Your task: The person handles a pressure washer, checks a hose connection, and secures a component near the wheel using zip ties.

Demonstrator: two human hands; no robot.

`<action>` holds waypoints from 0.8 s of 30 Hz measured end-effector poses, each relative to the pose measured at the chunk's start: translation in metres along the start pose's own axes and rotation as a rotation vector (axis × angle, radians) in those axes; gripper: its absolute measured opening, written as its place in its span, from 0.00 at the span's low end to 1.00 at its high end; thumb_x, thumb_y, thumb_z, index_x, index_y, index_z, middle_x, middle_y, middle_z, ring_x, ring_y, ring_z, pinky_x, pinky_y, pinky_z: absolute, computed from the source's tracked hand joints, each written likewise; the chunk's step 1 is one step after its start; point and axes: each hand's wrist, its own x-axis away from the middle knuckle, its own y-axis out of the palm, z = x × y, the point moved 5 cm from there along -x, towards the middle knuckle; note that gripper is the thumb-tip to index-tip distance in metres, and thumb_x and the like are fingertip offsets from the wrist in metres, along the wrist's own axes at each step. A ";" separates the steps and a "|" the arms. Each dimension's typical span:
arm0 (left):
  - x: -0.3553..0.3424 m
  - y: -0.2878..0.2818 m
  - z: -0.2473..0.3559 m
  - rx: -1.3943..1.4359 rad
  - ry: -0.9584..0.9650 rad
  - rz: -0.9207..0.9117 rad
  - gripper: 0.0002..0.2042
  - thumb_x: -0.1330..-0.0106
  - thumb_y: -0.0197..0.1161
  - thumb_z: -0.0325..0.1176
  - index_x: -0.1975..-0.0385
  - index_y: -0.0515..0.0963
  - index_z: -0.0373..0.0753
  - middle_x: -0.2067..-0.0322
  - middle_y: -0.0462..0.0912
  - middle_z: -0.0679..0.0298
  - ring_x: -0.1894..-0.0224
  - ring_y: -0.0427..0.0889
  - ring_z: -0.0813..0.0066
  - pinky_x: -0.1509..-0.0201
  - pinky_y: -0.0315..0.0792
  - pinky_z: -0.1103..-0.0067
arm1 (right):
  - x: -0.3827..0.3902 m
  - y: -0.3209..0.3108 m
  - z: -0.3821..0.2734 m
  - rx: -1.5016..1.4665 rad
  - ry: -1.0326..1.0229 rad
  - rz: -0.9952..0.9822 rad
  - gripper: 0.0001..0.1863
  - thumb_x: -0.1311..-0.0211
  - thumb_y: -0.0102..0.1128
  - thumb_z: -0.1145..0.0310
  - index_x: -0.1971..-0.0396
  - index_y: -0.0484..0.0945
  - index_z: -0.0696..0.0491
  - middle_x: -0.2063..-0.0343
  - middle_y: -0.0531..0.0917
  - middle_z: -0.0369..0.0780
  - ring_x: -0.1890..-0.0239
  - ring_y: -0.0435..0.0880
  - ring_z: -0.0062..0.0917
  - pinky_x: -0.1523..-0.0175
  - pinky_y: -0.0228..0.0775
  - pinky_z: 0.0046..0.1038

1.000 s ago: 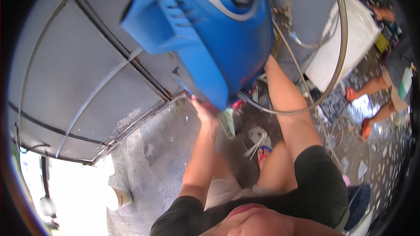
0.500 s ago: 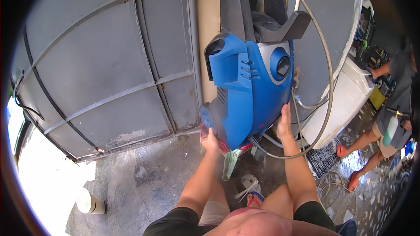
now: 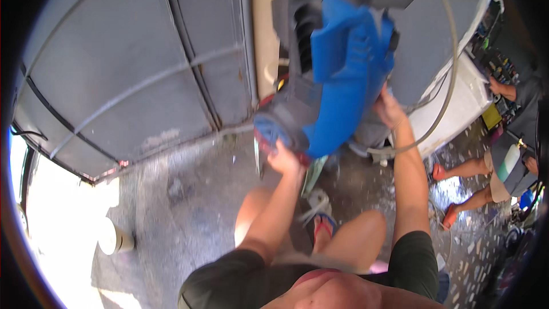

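A blue and black wheeled machine (image 3: 343,97), apparently a pressure washer, is raised in front of me, somewhat blurred by motion. My left hand (image 3: 283,154) grips its lower left end at the red-and-blue wheel (image 3: 269,126). My right hand (image 3: 389,106) grips the machine's right side lower down, its fingertips partly hidden behind the blue body. A looping hose (image 3: 449,86) runs beside my right arm. Behind the machine's lower end, a pale green strip (image 3: 313,176) shows.
Grey metal panels (image 3: 114,74) and a beige post (image 3: 266,34) stand ahead. A white slab-like object (image 3: 452,109) leans at right near another person (image 3: 514,154) in sandals, holding a bottle (image 3: 509,160). A pale cylinder (image 3: 114,234) stands on the wet floor (image 3: 194,206) at left.
The machine has turned since earlier, showing more of its dark vented left side now. Since half a second ago, both my hands have moved higher, the right one also rightward.
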 end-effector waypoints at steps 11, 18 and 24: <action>-0.005 0.000 -0.013 0.073 -0.013 -0.093 0.24 0.38 0.71 0.38 0.51 0.66 0.32 0.55 0.79 0.55 0.56 0.81 0.67 0.49 0.76 0.70 | 0.175 0.128 -0.017 0.593 -0.874 0.846 0.43 0.40 0.67 0.45 0.38 0.63 0.63 0.42 0.73 0.51 0.38 0.73 0.40 0.35 0.65 0.40; -0.099 -0.027 0.026 -0.609 0.237 -0.343 0.64 0.59 0.84 0.48 0.30 0.41 0.31 0.34 0.56 0.39 0.34 0.63 0.51 0.29 0.58 0.62 | 0.071 0.156 -0.102 0.572 -0.709 0.681 0.67 0.58 0.80 0.39 0.27 0.46 0.56 0.33 0.57 0.50 0.28 0.55 0.46 0.30 0.55 0.50; -0.070 0.051 0.144 -0.504 0.462 -1.425 0.50 0.52 0.81 0.49 0.31 0.61 0.36 0.39 0.73 0.51 0.37 0.72 0.66 0.34 0.66 0.71 | 0.041 0.073 -0.079 0.279 -0.886 0.617 0.55 0.41 0.61 0.32 0.28 0.51 0.56 0.36 0.62 0.47 0.34 0.62 0.37 0.32 0.60 0.42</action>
